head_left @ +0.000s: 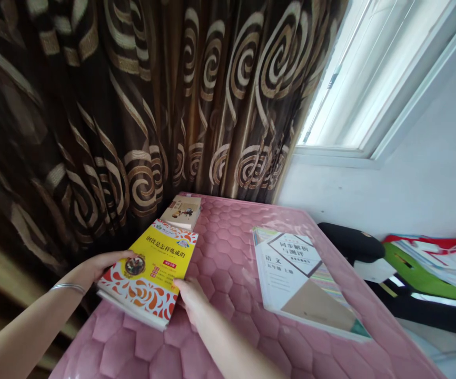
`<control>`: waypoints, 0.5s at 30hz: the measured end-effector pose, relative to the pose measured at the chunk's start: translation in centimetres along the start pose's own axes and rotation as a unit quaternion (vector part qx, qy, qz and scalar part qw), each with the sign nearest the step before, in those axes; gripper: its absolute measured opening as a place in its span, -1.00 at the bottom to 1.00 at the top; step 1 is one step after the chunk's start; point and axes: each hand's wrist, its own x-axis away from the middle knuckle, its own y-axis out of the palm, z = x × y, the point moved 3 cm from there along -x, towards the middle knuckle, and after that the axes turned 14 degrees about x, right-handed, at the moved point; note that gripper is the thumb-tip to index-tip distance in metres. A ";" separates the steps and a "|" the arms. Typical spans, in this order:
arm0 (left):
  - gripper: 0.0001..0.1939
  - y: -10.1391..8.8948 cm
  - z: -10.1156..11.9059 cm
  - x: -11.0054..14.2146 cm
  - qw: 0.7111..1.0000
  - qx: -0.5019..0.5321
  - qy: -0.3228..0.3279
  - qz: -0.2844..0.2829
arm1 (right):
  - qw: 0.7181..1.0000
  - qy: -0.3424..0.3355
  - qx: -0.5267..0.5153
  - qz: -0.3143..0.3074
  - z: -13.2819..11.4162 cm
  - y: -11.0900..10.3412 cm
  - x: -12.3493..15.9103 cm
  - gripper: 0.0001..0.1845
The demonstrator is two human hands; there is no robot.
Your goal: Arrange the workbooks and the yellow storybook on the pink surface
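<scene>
"Dark curtains (pixel 212 100) hang behind the pink worktop (pixel 228 263). Where's the yellow book (pixel 159 263)?"

"Left side, near. Probably moderately heavy, slick-covered, bendy; best gripped by both long edges."

"Hands?"

"Left hand (pixel 103 265), right hand (pixel 191 296): fingers (pixel 123 255) parted just by the book's thickness, holding opposite edges."

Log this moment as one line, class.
left hand: holds yellow patterned paperback book, left edge | right hand: holds its right edge | below: pink hexagon-patterned cover
</scene>
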 end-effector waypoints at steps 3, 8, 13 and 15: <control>-0.65 1.3 1.3 1.7 0.999 -0.011 0.008 -0.029 | 0.999 0.009 -0.033 0.014 -0.4 -0.4 0.8 -0.77; -0.66 5.2 2.7 6.8 0.996 -0.033 0.084 0.012 | 0.993 -0.019 -0.119 0.021 -0.9 -0.5 3.2 -0.69; -0.61 8.5 2.8 12.6 0.986 -0.039 0.155 0.048 | 0.974 -0.054 -0.204 -0.086 -1.6 -0.1 6.9 -0.48; -0.63 9.6 2.6 14.0 0.987 -0.017 0.157 0.011 | 0.967 -0.058 -0.217 -0.124 -2.1 -0.7 8.6 -0.41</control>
